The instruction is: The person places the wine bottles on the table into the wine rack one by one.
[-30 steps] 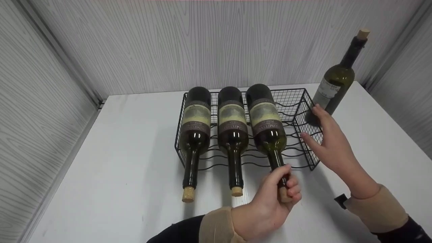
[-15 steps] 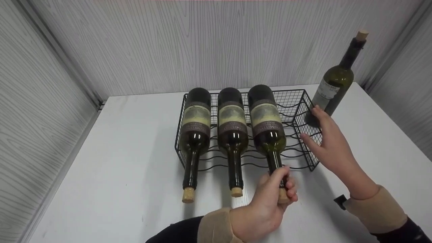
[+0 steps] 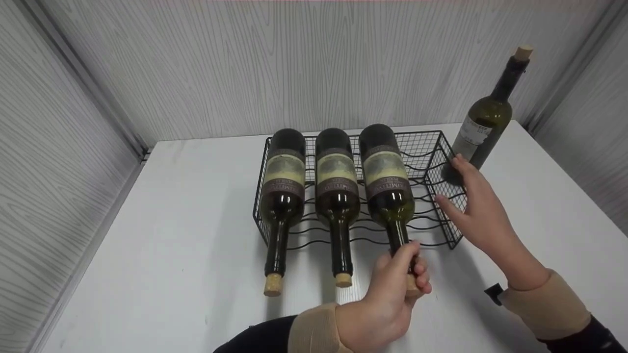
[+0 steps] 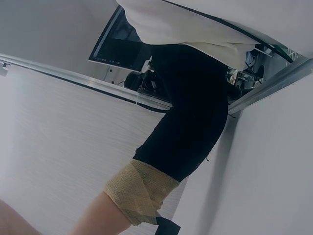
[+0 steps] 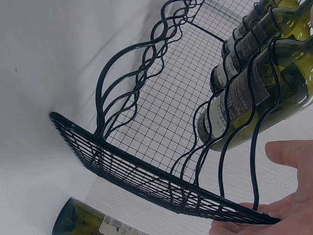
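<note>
You have one wire rack [image 3: 417,152] and four bottles [image 3: 337,181]: three lying on the rack and one standing bottle [image 3: 485,122] just past its right end. You count four corks [image 3: 273,284], one per bottle: three in front of the rack, one past its right end. You show one left hand [image 3: 387,299] before the rack and one right hand [image 3: 476,206] at its right end.

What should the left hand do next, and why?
Maybe the left hand should gently let go of the gripped bottle: it seems to lie on the wavy wires of the rack, beside two other bottles, and the right hand is at the rack's end.
</note>
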A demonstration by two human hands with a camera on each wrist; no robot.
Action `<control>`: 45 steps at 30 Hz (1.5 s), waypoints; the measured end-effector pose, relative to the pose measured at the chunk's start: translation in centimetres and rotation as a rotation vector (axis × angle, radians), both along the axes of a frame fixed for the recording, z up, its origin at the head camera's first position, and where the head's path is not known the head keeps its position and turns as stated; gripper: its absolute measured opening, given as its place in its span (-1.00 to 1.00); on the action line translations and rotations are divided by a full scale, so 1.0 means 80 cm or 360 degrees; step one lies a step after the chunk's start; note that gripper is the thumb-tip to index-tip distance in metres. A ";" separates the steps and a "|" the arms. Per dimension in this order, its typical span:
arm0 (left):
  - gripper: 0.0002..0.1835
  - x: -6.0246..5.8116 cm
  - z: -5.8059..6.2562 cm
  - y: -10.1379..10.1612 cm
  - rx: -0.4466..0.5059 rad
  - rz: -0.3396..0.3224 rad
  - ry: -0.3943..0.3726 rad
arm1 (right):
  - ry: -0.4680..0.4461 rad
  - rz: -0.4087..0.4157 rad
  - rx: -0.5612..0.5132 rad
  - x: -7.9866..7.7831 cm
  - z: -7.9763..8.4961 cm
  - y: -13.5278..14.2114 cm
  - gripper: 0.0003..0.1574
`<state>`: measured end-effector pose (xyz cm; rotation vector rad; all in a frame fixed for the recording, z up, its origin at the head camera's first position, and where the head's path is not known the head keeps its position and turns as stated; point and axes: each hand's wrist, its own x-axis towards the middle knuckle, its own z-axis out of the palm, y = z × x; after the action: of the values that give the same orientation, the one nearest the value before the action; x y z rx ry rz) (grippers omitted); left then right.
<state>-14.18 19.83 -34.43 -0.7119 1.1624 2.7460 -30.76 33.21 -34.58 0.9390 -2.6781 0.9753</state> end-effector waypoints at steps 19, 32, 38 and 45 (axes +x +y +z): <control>-0.73 0.002 0.001 -0.004 0.0047 -0.0037 0.0017 | 0.0026 0.0002 -0.0022 -0.001 0.000 -0.001 -0.05; -0.82 0.005 0.000 -0.005 0.0066 -0.0039 0.0042 | 0.0017 -0.0008 -0.0003 0.001 0.000 -0.001 -0.04; -0.86 0.008 0.000 -0.004 0.0081 0.0007 0.0031 | 0.0024 -0.0013 0.0000 0.001 0.000 -0.001 -0.04; -0.88 0.015 -0.002 -0.001 0.0082 -0.0035 0.0039 | 0.0030 -0.0014 -0.0010 0.001 -0.001 -0.001 -0.05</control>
<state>-12.97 19.78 -34.58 -0.6580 1.0931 2.7632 -30.65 33.13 -34.64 0.9294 -2.6598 0.9673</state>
